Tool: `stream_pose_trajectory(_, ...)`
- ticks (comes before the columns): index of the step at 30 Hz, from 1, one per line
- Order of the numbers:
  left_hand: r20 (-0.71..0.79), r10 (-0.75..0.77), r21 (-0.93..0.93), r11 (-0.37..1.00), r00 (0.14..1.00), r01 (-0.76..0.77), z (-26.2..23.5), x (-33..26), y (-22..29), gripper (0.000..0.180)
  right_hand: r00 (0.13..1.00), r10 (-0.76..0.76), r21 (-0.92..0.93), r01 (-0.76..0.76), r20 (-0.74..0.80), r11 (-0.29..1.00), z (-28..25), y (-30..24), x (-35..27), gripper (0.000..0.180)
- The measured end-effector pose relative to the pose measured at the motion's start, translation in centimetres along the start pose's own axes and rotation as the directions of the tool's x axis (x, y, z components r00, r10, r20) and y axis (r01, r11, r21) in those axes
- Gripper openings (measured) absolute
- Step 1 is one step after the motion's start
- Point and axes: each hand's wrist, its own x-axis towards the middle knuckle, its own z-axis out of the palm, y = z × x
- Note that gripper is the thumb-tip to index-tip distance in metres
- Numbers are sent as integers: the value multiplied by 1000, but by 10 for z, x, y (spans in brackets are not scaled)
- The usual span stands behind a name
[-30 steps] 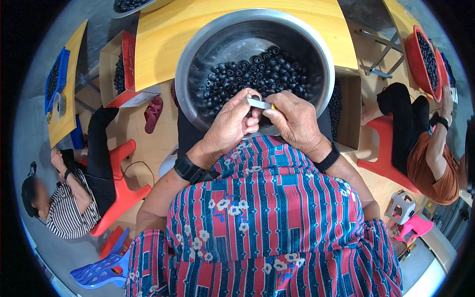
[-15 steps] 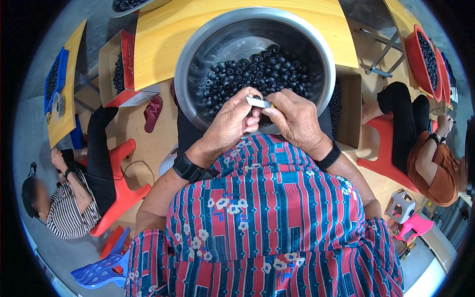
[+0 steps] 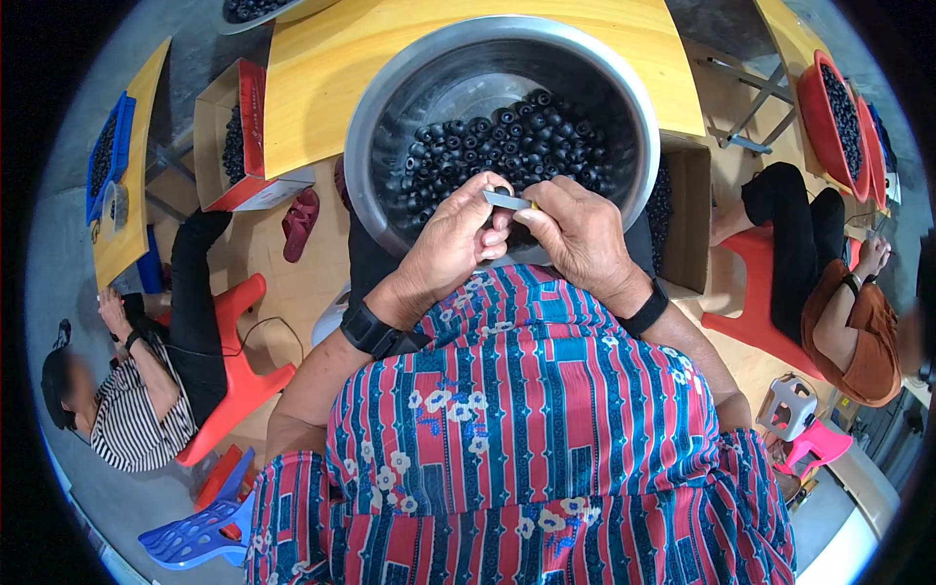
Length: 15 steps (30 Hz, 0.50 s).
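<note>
A wide steel basin [image 3: 357, 136] rests before me at the table's near edge, holding many small black ring-shaped parts [image 3: 492, 146], with holes through them. Over its near rim, my left hand [image 3: 450, 230] is closed, pinching one small dark part mostly hidden by fingers and blade. My right hand [image 3: 583, 234] grips a small knife [image 3: 508, 201] between thumb and fingers. The blade points left and lies against the part at the left fingertips; just a bit of yellow handle shows.
The yellow table [image 3: 312, 88] extends beyond the basin. Cartons of black parts flank it: a red-and-white one [image 3: 261, 192] left, a brown one [image 3: 690, 214] right. Seated people work at both sides, near a blue tray [image 3: 119, 136] and red basins [image 3: 811, 93]. A dark red slipper [image 3: 300, 226] lies on the floor.
The knife blade has tilted slightly and shifted a little left at the left fingertips. Both my hands stay nearly in place. The person at right has moved their hands slightly.
</note>
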Motion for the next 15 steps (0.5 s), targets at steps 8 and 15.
stream_pose_trajectory(8,23,-20,-24,1000,1000,21,6,-2,0,25,982,183,34,-182,-36,983,0,8,1,19)
stream_pose_trajectory(15,-29,-64,-53,997,997,63,4,-1,-3,32,989,148,447,-128,-11,885,3,2,4,27)
